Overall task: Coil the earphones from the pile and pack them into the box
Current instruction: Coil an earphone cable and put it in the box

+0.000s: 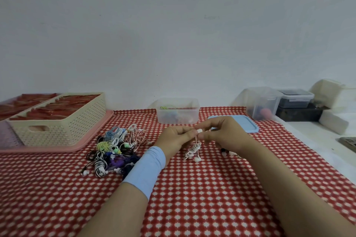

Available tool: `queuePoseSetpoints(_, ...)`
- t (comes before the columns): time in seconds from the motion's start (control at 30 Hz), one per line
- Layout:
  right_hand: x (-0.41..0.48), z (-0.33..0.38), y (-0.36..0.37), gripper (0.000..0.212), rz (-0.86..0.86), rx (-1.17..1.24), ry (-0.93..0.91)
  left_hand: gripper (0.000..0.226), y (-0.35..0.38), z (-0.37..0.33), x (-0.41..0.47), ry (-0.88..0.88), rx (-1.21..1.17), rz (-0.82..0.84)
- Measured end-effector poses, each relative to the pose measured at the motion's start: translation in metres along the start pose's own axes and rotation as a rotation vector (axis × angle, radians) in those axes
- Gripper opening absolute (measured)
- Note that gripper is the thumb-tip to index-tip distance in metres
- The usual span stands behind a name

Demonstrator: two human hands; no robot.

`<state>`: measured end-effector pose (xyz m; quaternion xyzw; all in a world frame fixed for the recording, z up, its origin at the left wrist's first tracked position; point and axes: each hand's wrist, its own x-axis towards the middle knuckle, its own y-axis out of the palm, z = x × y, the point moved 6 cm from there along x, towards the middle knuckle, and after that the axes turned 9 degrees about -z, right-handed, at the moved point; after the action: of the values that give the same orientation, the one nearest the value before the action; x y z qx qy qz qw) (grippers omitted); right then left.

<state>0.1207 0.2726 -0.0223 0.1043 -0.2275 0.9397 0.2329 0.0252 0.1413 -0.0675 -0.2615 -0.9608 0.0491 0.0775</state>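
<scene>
Fingers [185, 133]: fingertips of both hands meet on a small white end piece [199, 131], pinching it from either side.
Left hand [174, 139]: raised in front of the clear box [192, 106], fingers curled in on the cord; a pale blue cuff [146, 169] covers the wrist.
Right hand [221, 134]: just right of the left, in front of the box, thumb and forefinger closed on the same piece.
White earphones [194, 150]: hanging from the pinch to the red checked cloth [192, 198], partly bundled, buds resting on the cloth.
End piece: probably the plug, though blur leaves it unsure.
Pile [115, 150]: a mixed tangle of coloured sets, in front of the box and to its left.
Box: open by the wall, a few coiled sets already inside; its blue lid [244, 124] lies just to the right.
Handling: the cord looks light, limp and springy, likely to slip loose or snag; hold the bundle at its wound middle and keep the loose end pinched, sparing the thin joints at buds and plug.
</scene>
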Motion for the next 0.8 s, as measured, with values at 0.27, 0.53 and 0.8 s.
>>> queuePoseSetpoints(0.27, 0.008, -0.006, -0.017, 0.02, -0.065, -0.143, -0.025, 0.003, -0.003, -0.008, 0.001, 0.066, 0.155, -0.078)
queuePoseSetpoints(0.53, 0.02, -0.042, -0.054, 0.019, -0.104, -0.504, 0.057, 0.007, -0.014, -0.005, 0.011, 0.177, 0.7, -0.162)
queuePoseSetpoints(0.8, 0.017, -0.047, -0.038, 0.004, 0.069, -0.678, 0.147, 0.015, -0.016, 0.001, 0.019, 0.144, 0.796, -0.181)
